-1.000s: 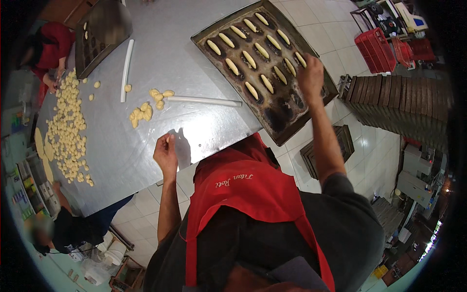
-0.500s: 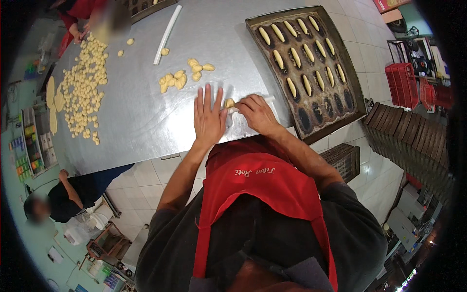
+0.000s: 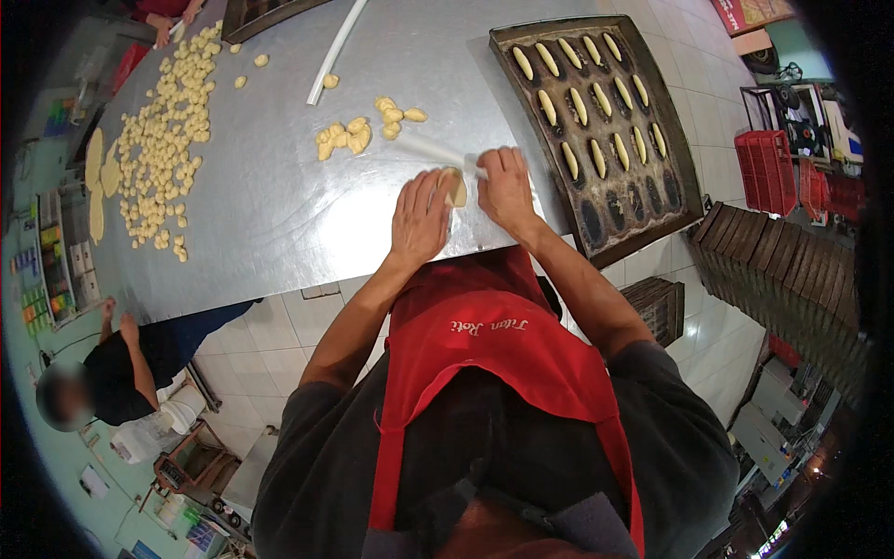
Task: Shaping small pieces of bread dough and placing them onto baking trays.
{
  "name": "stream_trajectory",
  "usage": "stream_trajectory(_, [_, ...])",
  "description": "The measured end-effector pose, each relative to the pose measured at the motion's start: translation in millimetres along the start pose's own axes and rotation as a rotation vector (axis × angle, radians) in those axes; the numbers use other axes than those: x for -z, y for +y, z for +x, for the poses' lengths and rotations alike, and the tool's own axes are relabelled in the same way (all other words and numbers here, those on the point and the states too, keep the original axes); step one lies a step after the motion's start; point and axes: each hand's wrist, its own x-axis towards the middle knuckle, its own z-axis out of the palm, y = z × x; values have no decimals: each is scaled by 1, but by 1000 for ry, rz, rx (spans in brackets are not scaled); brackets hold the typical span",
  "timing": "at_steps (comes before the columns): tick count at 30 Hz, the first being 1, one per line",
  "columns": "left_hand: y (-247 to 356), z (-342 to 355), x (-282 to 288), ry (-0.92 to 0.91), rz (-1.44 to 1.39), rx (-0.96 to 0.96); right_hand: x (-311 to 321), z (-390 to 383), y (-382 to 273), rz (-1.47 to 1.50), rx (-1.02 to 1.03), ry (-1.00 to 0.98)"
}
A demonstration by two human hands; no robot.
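My left hand (image 3: 421,219) is at the table's near edge, its fingers together and curled against a flattened piece of dough (image 3: 457,189). Those fingers cover part of the dough. To the right of it, my right hand (image 3: 506,193) grips one end of a thin white rolling pin (image 3: 433,147), which is smeared by motion and points away to the left. Beyond the pin lie several small dough pieces (image 3: 357,137) in two loose clusters. A dark baking tray (image 3: 643,226) on the right carries rows of slim, pale dough rolls (image 3: 599,158).
Many dough balls (image 3: 163,149) spread over the left of the metal table (image 3: 270,210). A long white rod (image 3: 337,51) lies toward the far side, near another tray (image 3: 265,14). Stacked trays (image 3: 778,265) stand at right. One person (image 3: 121,373) is at lower left; another's hands (image 3: 177,23) show at upper left.
My left hand has gone from flat with spread fingers to curled against the dough. The dough looks flatter. My right hand has lifted the rolling pin away from it and swung it.
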Motion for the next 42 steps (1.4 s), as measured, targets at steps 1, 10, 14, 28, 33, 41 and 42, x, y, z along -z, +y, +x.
stream_trajectory(1, [-2,9,-4,66,-29,40,-3,6,1,-15,-35,-74])
stream_trajectory(10, [16,-50,-8,0,37,-85,10,-17,-27,-161,400,-206])
stream_trajectory(14, [-6,-33,5,94,-287,110,-22,38,-59,18,126,-191])
stream_trajectory(28, [-101,83,18,231,-209,466,-74,49,-50,-145,162,-57])
stream_trajectory(33, [-101,27,32,258,-340,539,-18,-24,-58,185,90,-91])
stream_trajectory(41, [-72,-6,28,174,-533,518,89,-49,-18,257,-333,136])
stream_trajectory(42, [-66,-7,22,204,-537,427,113,-65,-10,265,-434,237])
